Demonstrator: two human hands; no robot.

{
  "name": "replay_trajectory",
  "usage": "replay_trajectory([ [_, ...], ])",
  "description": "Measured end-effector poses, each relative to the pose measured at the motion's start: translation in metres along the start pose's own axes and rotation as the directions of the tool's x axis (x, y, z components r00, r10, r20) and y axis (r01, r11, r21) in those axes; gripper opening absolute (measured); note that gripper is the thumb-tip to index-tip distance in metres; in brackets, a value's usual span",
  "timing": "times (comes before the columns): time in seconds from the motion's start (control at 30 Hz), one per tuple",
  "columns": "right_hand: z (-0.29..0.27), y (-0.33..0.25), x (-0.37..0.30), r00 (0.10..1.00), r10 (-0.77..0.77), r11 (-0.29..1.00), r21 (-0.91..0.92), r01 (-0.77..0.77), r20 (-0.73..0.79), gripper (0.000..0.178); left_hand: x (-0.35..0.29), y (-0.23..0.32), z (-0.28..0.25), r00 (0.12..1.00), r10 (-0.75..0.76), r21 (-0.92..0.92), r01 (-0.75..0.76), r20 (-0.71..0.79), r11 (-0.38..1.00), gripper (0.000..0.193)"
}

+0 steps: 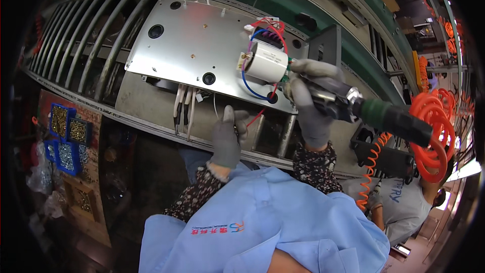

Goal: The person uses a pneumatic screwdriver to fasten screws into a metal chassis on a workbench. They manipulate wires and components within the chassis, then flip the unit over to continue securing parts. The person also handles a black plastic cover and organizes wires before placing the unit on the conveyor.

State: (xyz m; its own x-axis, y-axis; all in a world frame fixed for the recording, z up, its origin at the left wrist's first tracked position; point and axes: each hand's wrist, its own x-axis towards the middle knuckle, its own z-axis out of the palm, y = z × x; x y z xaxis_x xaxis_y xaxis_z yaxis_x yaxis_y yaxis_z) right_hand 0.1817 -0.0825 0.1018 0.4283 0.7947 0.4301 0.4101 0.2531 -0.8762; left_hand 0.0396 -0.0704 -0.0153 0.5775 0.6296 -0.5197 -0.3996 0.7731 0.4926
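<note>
A silver metal panel [177, 50] with black grommets lies across the roller line in front of me. On its right part sits a white cylindrical component [268, 62], with red and blue wires [246, 78] looping around it. My right hand [310, 98], in a grey glove, is closed around the front of a black and green power screwdriver [389, 116]; its fingers are beside the cylinder's right end. Below the panel's near edge, my gloved left hand [227, 139] pinches a thin red wire [256, 118]. A thin white wire [215, 106] also runs to its fingertips.
White and black cable ends [184, 106] hang from the panel's near edge. Blue bins [65, 154] of screws stand at left. Metal rollers [86, 40] extend far left. An orange coiled hose [432, 121] hangs at right, above a black tray [379, 151] and near another person [404, 202].
</note>
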Motion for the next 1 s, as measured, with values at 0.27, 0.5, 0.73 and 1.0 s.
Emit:
replay_trajectory([
  [0.27, 0.026, -0.005, -0.002, 0.95, -0.018, 0.987, 0.146, 0.067, -0.312, 0.026, -0.069, 0.063, 0.098, 0.877, 0.374, 0.445, -0.477, 0.303, 0.758, 0.04],
  [0.5, 0.045, -0.004, -0.003, 0.943, 0.014, 0.966, 0.248, 0.072, -0.331, 0.025, -0.063, 0.076, 0.128, 0.641, 0.587, 0.484, -0.764, 0.495, 0.427, 0.056],
  [0.73, 0.04, -0.011, 0.001, 0.958, 0.03, 0.98, 0.198, 0.028, -0.285, 0.025, -0.046, 0.077, 0.124, 0.568, 0.59, 0.399, -0.823, 0.574, 0.404, 0.053],
  [1.0, 0.023, -0.008, 0.003, 0.977, 0.098, 0.991, 0.108, -0.079, -0.191, 0.024, -0.02, 0.037, 0.018, 0.979, 0.204, 0.385, -0.185, -0.008, 0.904, 0.028],
])
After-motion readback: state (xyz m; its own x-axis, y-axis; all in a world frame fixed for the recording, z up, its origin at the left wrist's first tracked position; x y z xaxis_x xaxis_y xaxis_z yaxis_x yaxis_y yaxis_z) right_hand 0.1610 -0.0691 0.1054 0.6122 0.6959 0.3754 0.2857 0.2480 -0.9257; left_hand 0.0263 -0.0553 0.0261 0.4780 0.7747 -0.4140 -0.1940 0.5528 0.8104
